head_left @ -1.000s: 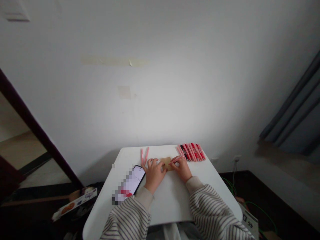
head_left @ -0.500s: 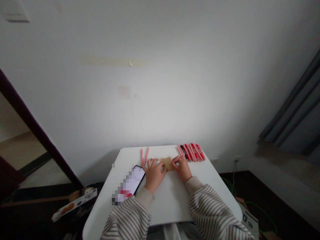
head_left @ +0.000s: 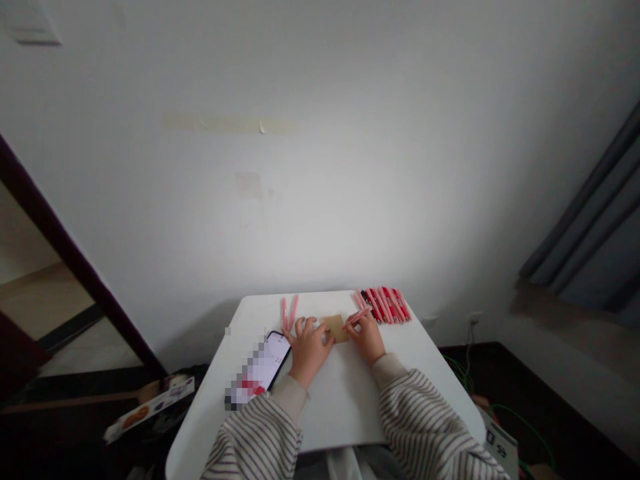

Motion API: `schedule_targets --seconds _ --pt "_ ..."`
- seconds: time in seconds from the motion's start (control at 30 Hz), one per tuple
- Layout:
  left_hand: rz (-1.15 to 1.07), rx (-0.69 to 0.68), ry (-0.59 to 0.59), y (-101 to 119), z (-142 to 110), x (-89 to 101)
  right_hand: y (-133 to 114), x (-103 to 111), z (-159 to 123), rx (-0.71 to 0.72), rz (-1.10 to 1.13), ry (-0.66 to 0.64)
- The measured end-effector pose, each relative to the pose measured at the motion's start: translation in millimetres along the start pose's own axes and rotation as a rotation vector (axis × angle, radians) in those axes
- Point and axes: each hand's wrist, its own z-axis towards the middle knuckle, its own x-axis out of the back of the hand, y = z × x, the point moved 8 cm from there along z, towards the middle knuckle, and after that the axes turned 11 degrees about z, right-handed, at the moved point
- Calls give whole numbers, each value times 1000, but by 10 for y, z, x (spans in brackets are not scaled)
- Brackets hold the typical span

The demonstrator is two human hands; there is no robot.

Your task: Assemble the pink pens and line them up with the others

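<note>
A small tan square of paper [head_left: 338, 328] lies on the white table between my hands. My left hand [head_left: 307, 350] rests at its left edge, fingers spread and curved, with the fingertips touching the paper. In my right hand [head_left: 367, 340] is a pink pen [head_left: 359, 315], gripped between thumb and fingers and slanted. Its tip points down-left at the paper's right edge; whether it touches cannot be made out. Beyond my left hand lie two pink pens [head_left: 293, 311], and left of that hand is a phone [head_left: 273, 355] with a lit screen, partly pixelated.
Several pink, red and black pens [head_left: 387, 305] lie side by side at the table's back right. The white table [head_left: 340, 407] stands by a pale wall [head_left: 320, 200]. A box [head_left: 501, 447] and green cables [head_left: 463, 373] are on the floor to the right.
My right hand has shifted the pen slightly right, from over the paper to its right edge. My left hand stays in place on the paper.
</note>
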Motion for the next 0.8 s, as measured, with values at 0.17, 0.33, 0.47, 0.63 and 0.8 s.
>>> schedule_targets --seconds 0.17,0.33,0.47,0.63,0.8 --pt "0 7 -10 -6 -1 -20 19 50 15 3 48 39" --pt "-6 18 -18 -13 -5 -23 29 147 26 -19 91 113" --pt "17 26 -25 -9 -5 -17 34 143 25 -44 116 104" --pt "50 57 -57 -26 -6 -53 65 204 25 -60 69 176" --pt "82 72 -47 -56 25 -112 162 264 26 -126 298 277"
